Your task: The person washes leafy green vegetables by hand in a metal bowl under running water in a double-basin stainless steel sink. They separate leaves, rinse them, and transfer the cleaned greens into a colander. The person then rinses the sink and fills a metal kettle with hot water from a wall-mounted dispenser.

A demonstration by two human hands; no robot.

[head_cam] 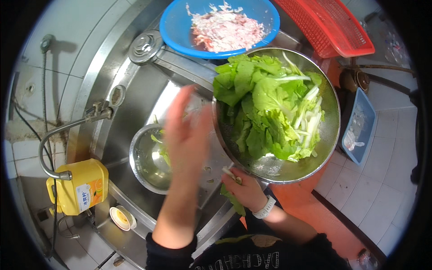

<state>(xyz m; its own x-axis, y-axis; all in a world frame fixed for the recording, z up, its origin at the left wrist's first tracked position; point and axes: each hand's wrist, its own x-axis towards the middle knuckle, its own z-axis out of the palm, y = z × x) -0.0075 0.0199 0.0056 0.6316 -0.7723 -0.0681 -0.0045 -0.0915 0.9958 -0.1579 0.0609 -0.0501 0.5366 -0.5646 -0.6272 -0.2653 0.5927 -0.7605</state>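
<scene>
My left hand is blurred above the sink, beside the steel bowl. Its fingers look spread, and I see nothing held in them. Pinched in my right hand are pale stems, with a green leaf hanging below. That hand is just under the near rim of a large steel mesh strainer. A heap of leafy greens with white stalks lies in the strainer. Inside the steel sink, the round steel bowl has scraps of green in it, partly hidden by my left arm.
A blue basin of minced meat stands behind the strainer, near a red plastic basket. To the left are a curved metal faucet, a yellow jug and a small dish. A blue tray sits at right.
</scene>
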